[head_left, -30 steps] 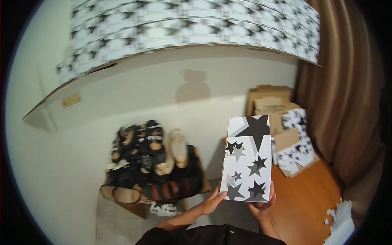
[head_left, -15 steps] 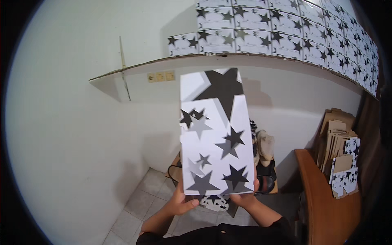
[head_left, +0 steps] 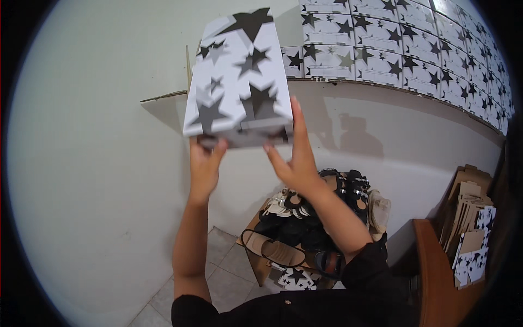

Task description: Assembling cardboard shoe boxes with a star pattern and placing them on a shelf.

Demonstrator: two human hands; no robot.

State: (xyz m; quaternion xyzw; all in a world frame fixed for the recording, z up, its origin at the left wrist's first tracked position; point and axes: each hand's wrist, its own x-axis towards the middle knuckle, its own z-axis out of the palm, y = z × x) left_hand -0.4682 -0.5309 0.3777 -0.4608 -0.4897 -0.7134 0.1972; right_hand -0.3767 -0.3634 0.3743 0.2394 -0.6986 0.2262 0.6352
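White star-printed box (head_left: 234, 84), one: lower end is gripped between left hand (head_left: 204, 170) and right hand (head_left: 299, 166), near stacked similar boxes (head_left: 378, 61).

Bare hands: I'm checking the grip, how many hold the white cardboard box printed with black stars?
2: the left hand at the near left corner of the box, the right hand at its near right side. Both partly hidden.

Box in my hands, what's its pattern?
The box is white with black and grey star print; head view.
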